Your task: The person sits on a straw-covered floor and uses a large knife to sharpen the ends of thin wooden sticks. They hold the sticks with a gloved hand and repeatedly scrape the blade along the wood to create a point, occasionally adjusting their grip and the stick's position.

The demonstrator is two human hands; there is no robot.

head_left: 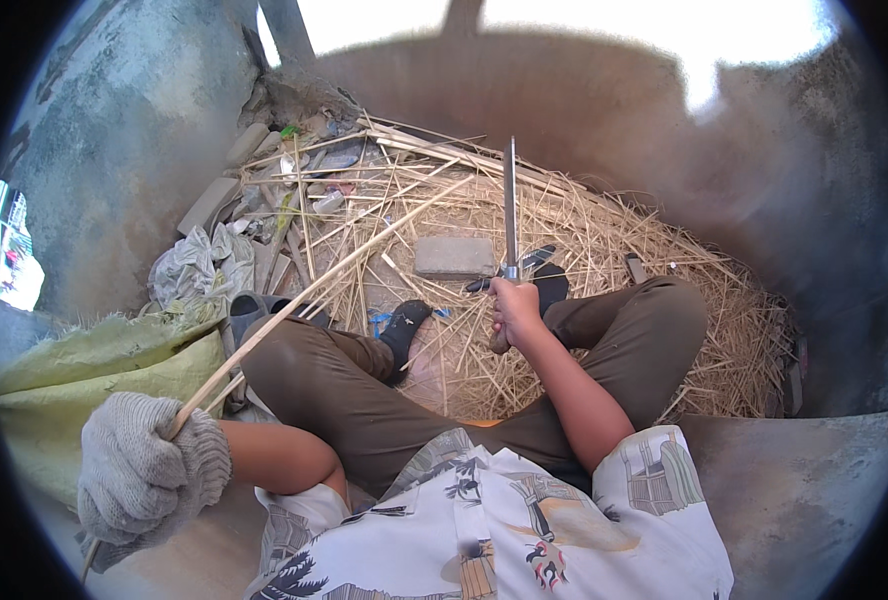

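My left hand (149,470), in a light grey knitted glove, is closed around a long, thin bamboo strip (309,295) at the lower left. The strip slants up and to the right over my left knee, its far end above the littered ground. In front of me my bare right hand (517,308) grips a long-bladed knife (511,210) by its handle. The narrow blade points away from me, nearly upright in the picture, and the handle's butt shows below my fist. Blade and strip are apart.
A grey brick (455,257) lies between my feet and the far wall. Cut strips and shavings (604,235) cover the ground to the right. Rubble and a white plastic bag (204,268) are at the left, above a yellow-green sack (114,365). Concrete walls (584,110) stand close around.
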